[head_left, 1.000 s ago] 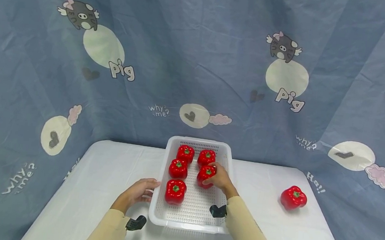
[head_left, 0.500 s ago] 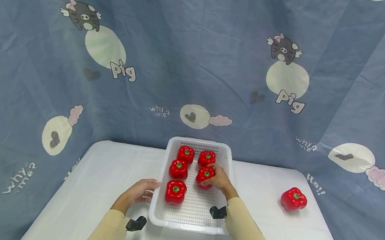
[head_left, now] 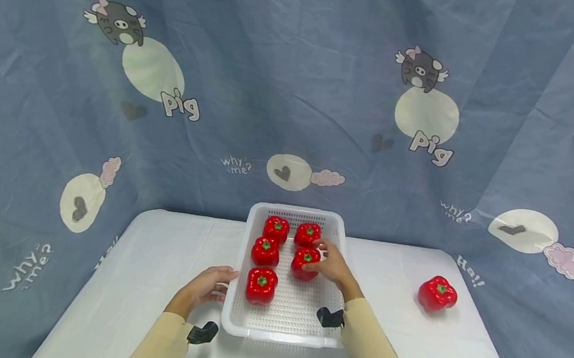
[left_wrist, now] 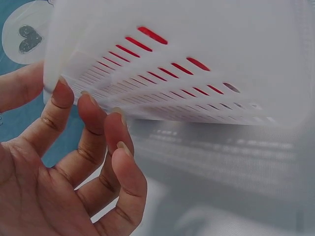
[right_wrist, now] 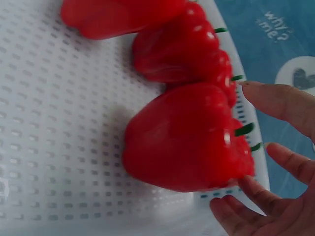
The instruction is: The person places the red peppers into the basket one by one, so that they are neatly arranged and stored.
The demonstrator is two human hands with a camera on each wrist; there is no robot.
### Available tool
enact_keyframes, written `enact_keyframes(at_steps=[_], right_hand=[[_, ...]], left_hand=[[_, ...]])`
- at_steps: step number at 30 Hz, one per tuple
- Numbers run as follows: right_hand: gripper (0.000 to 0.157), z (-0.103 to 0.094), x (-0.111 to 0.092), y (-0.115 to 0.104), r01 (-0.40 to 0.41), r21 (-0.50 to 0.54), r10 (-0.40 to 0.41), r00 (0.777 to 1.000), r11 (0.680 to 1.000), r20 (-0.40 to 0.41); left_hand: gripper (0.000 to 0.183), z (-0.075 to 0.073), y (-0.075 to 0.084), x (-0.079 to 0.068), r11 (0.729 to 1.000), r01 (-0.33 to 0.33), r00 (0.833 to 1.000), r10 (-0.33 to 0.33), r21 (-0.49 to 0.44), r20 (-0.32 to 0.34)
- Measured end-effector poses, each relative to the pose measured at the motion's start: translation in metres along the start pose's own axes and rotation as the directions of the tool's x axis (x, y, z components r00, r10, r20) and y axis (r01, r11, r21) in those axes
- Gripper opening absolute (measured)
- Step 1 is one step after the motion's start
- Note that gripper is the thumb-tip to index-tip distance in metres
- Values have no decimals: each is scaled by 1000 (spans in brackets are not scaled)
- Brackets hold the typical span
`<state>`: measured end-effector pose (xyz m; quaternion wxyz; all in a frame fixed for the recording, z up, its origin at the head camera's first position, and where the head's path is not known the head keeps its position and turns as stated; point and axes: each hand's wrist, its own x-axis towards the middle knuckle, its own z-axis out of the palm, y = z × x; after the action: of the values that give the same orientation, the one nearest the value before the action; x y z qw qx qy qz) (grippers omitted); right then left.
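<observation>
A white perforated plastic basket (head_left: 279, 337) holds several red bell peppers in two columns. My left hand (head_left: 206, 286) is at its left side; in the left wrist view the thumb and index finger (left_wrist: 60, 96) pinch the rim, the other fingers curved beside the slotted wall. My right hand (head_left: 333, 266) hovers over the nearest bell pepper (head_left: 303, 267) of the right column, fingers spread and loosely bent. In the right wrist view that bell pepper (right_wrist: 179, 142) stands on the basket floor, green stem up, with fingertips close to its top edge.
One more bell pepper (head_left: 437, 294) lies on the white table (head_left: 387, 327) to the right of the basket. A blue printed curtain (head_left: 294, 99) hangs right behind the table. The left column has three bell peppers (head_left: 261, 286).
My right hand has loosened from the bell pepper and drawn slightly up and right, its fingers spreading. The left hand stays at the basket rim.
</observation>
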<state>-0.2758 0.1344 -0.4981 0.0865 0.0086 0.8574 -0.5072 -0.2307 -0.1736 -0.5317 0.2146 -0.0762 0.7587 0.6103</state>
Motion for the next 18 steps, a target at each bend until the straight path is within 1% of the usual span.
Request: enact_keyframes(at_steps=[2,7,12,15,18], right_hand=[[70,-4,-4,-2,13,7,-13,1000,1000,-2],[68,-19,-10,-5,54,65,-54,999,996,-3],[62,-38,-14,0,118,98,-115,993,988,-39],[61,-49,-17,5,132,110,-127,990,985,-54],[60,-58,-20,11,143,100,-136,988,985,-74]], left_hand=[[38,0,-1,0,1000,-1,1000,1,2,-3],[38,-1,0,0,1000,-1,1000,1,4,-5],[39,-1,0,1,1000,-2,1000,2,0,-6],[40,-1,-1,1,1000,-9,1000,9,-1,-6],[39,0,-2,2,1000,-10,1000,10,-4,-5]])
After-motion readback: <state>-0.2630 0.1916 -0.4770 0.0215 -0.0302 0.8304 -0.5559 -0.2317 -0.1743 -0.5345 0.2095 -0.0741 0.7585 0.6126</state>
